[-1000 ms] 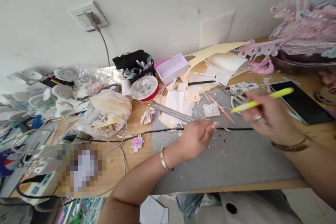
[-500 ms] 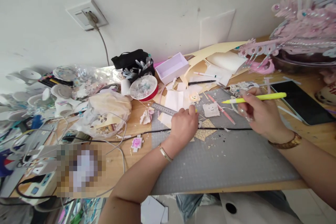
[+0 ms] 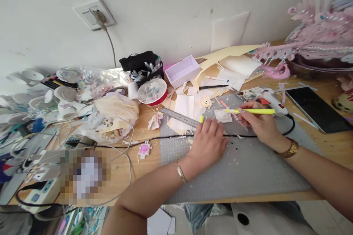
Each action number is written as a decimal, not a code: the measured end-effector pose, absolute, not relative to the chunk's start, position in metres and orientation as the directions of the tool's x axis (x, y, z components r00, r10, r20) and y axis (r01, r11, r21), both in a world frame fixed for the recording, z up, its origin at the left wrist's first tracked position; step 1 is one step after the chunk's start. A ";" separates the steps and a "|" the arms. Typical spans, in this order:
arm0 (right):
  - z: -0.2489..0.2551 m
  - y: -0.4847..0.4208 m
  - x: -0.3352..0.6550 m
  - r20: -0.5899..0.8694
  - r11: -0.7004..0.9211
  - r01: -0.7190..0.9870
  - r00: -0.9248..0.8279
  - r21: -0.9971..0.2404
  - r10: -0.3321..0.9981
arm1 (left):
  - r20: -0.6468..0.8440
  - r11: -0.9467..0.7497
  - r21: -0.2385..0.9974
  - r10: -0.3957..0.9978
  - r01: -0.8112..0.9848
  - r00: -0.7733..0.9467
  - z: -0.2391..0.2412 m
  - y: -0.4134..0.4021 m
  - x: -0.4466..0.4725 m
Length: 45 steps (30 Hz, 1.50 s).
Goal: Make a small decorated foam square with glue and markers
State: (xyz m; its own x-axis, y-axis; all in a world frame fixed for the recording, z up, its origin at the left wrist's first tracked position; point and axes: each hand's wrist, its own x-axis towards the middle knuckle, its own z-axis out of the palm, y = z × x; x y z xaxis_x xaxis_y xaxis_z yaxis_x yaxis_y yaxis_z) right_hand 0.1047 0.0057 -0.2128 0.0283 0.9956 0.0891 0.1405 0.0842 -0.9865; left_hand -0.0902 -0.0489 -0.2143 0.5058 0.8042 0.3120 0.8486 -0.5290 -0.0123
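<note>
My right hand (image 3: 263, 125) grips a yellow highlighter (image 3: 260, 111) in a writing hold. Its tip is at the upper part of a small white square with a drawn smiling face (image 3: 224, 116); whether it touches I cannot tell. My left hand (image 3: 208, 141) rests on the grey cutting mat (image 3: 198, 183), its fingertips beside the lower left of that square. From its curled fingers sticks a yellow highlighter cap (image 3: 202, 119). A pale orange piece with a face (image 3: 205, 101) lies just behind. A steel ruler (image 3: 176, 114) runs up to my left hand.
A black cable (image 3: 165, 137) crosses the mat. A white glue gun (image 3: 275, 103) and a phone (image 3: 314, 108) lie right. Behind are a lilac box (image 3: 183, 70), a black pen bag (image 3: 140, 62) and a red-rimmed tub (image 3: 160, 99). A plastic bag (image 3: 116, 112) sits left.
My right hand has brought the highlighter left and down to the white square. My left hand has moved right and slightly down, beside the square, with the cap still in its fingers.
</note>
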 end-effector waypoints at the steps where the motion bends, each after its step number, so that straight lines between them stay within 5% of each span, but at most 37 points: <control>1: -0.214 0.005 0.105 0.115 0.108 0.178 0.033 -0.978 0.993 | 0.315 -0.539 -0.001 0.799 0.842 0.512 -0.217 -0.055 -0.087; 16: -0.222 0.008 0.108 0.389 0.334 0.518 -0.004 -0.787 0.921 | 0.142 -0.490 0.093 0.868 0.867 0.475 -0.226 -0.055 -0.081; 45: -0.233 0.011 0.109 0.327 0.267 0.563 0.007 -0.782 0.945 | 0.168 -0.518 -0.005 0.843 0.855 0.511 -0.227 -0.060 -0.080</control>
